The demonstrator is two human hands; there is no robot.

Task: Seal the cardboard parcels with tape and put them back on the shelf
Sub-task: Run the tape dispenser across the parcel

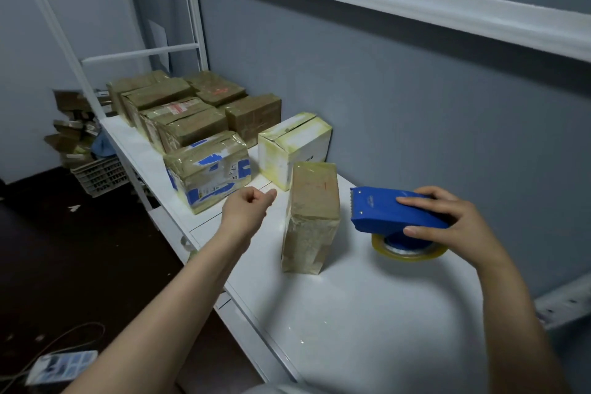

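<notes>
A tall brown cardboard parcel [311, 217], wrapped in clear tape, stands upright on the white shelf [351, 313]. To its right my right hand [447, 227] grips a blue tape dispenser [387, 211] whose yellowish tape roll [409, 251] rests on the shelf. My left hand [249, 205] hovers just left of the parcel, fingers loosely curled and holding nothing. Behind it sit a blue-printed taped parcel [208, 169] and a white box [294, 147].
Several more taped brown parcels [179, 105] are packed at the shelf's far left end, against the grey wall. On the dark floor at left stand a plastic crate [99, 174] and a pile of cardboard [72, 131]. A cable and a packet [60, 366] lie near my left arm.
</notes>
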